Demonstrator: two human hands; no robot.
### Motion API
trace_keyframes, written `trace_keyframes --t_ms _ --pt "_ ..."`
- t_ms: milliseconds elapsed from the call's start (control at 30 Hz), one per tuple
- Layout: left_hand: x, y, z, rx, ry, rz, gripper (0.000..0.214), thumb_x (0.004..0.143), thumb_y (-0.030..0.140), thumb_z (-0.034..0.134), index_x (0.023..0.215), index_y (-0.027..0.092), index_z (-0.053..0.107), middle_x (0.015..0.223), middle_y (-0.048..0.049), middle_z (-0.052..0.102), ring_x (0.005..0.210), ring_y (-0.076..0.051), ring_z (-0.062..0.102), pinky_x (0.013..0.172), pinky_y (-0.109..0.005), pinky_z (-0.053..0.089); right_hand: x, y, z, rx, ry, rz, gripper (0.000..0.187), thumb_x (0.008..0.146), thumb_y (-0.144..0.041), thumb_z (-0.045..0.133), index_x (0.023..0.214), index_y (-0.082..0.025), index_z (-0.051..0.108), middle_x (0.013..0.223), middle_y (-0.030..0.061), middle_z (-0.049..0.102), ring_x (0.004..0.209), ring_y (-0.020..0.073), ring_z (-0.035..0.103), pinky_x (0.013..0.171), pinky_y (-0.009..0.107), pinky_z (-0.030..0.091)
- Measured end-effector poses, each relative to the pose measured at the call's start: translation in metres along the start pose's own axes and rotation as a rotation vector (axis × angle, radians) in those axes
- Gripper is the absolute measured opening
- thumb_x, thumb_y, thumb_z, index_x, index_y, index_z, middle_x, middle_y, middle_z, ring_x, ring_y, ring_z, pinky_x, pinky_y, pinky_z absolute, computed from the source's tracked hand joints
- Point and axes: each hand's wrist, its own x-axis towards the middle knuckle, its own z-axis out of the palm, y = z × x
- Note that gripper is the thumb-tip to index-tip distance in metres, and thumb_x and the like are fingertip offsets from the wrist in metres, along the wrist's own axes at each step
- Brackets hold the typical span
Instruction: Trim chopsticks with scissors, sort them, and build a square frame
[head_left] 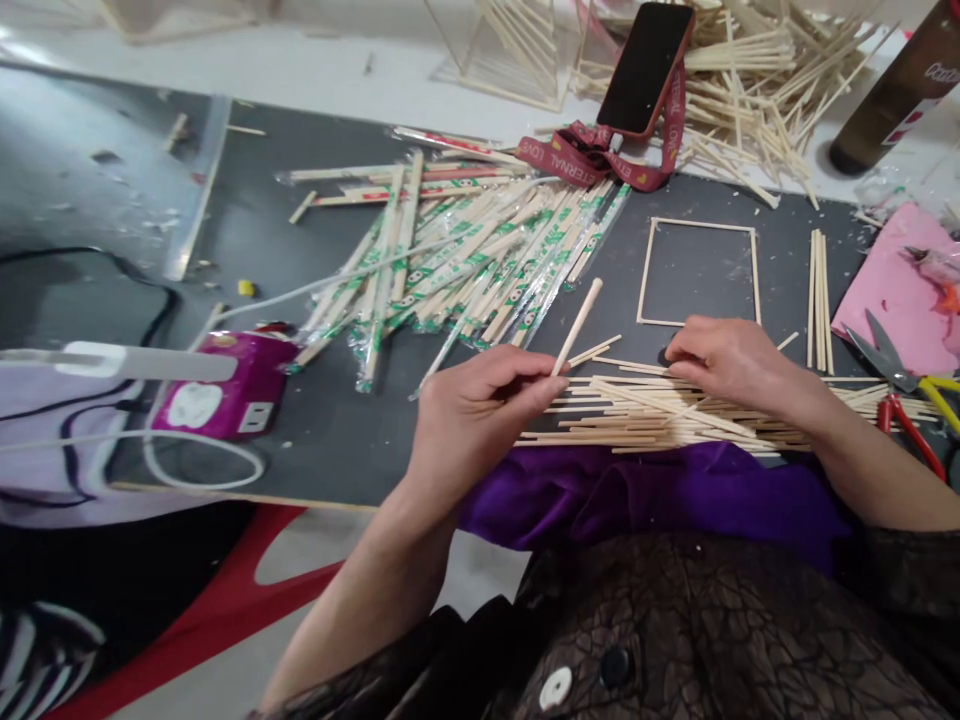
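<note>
Pinched between the thumb and fingers of my left hand (491, 400) is a wooden chopstick (579, 325), its free end pointing up and away. My right hand (724, 360) is closed, fingers curled down just above the loose thin sticks (675, 410). A small dark round thing (664, 356) shows at its fingertips; what it is I cannot make out. Beyond that hand a rectangular frame of thin sticks (756, 270) lies flat on the grey board (337, 450). Several thin sticks (820, 300) lie side by side to the right of the frame.
Wrapped chopsticks (472, 270) are heaped at centre-left. A phone (646, 70) with a red strap lies behind them, beside a pile of bare sticks (742, 80). Scissors (889, 350) and red-handled pliers (911, 430) sit at right. A purple box (225, 385) and white cables are left.
</note>
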Motion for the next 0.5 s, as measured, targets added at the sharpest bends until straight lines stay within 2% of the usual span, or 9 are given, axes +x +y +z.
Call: trace_keyframes --t_ms 100,233,333,500 --pt "0.005 0.002 0.005 -0.115 -0.025 -0.056 0.008 0.078 0.030 0.074 0.080 0.024 0.077 0.074 0.0005 0.072 0.063 -0.011 0.059 0.058 -0.025 0.042 -0.002 -0.011 0.004 -0.171 -0.072 0.000 0.025 0.094 -0.023 0.045 0.092 -0.016 0.069 0.094 0.0086 0.069 0.076 0.0182 0.059 0.058 0.031 0.022" --pt "0.013 0.007 0.011 -0.198 -0.024 -0.059 0.009 0.075 0.030 0.074 0.081 0.023 0.079 0.075 -0.0006 0.073 0.062 -0.010 0.059 0.058 -0.024 0.043 -0.002 -0.015 0.005 -0.168 -0.103 0.015 0.024 0.091 -0.021 0.044 0.085 -0.017 0.066 0.087 0.0068 0.069 0.067 0.0158 0.054 0.057 0.032 0.019" --pt "0.018 0.010 0.018 -0.260 0.002 -0.080 0.011 0.074 0.029 0.076 0.081 0.022 0.080 0.076 -0.0013 0.073 0.057 -0.009 0.055 0.053 -0.023 0.042 -0.001 -0.008 0.001 -0.010 -0.085 0.056 0.020 0.089 -0.022 0.047 0.084 -0.017 0.066 0.087 0.0066 0.070 0.069 0.0155 0.055 0.059 0.030 0.025" --pt "0.022 0.007 0.031 -0.456 0.032 -0.186 0.015 0.069 0.029 0.079 0.081 0.021 0.081 0.057 0.0015 0.064 0.044 -0.006 0.044 0.043 -0.021 0.035 -0.001 0.006 -0.009 0.520 0.034 0.120 0.020 0.088 -0.033 0.055 0.078 -0.018 0.064 0.068 0.0004 0.063 0.063 0.0123 0.053 0.060 0.027 0.034"
